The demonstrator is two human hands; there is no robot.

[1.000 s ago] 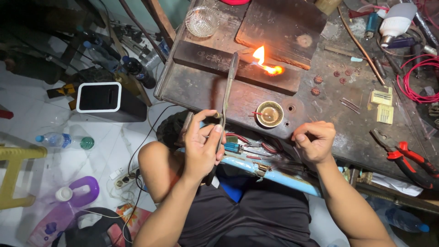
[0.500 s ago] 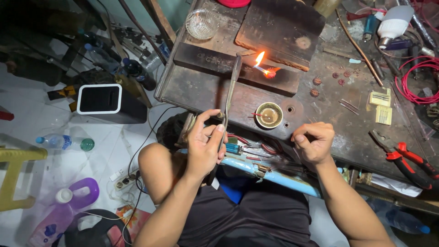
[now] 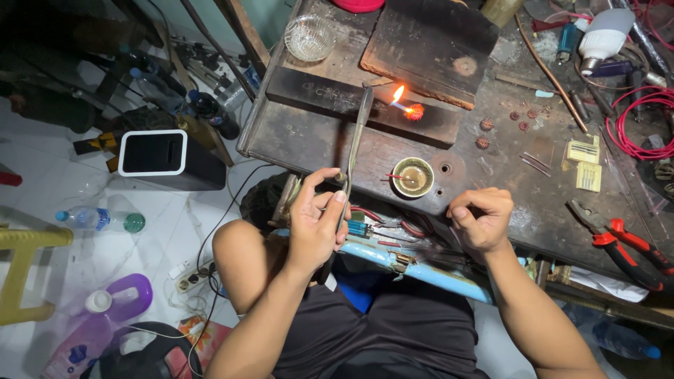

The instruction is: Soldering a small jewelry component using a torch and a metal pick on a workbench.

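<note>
My left hand (image 3: 317, 223) grips a long metal torch pipe (image 3: 357, 144) that reaches up over the workbench (image 3: 309, 144). Its tip points at a small glowing red bead (image 3: 414, 111) lying on a dark block (image 3: 330, 98), with a small flame just left of the bead. My right hand (image 3: 481, 221) is a closed fist at the bench's near edge; nothing shows in it. Between the hands sits a small round brass dish (image 3: 412, 176) with a thin red stick lying across it.
Red-handled pliers (image 3: 621, 242) lie at the right, red wire coils (image 3: 642, 123) above them. A glass bowl (image 3: 309, 37) stands at the back. Small brown beads (image 3: 484, 126) are scattered on the bench. On the floor: a black box (image 3: 158, 158), a water bottle (image 3: 98, 220), a purple jug (image 3: 105, 323).
The flame has shrunk from a broad bright blaze to a small tongue beside the glowing bead. Both hands stay where they were.
</note>
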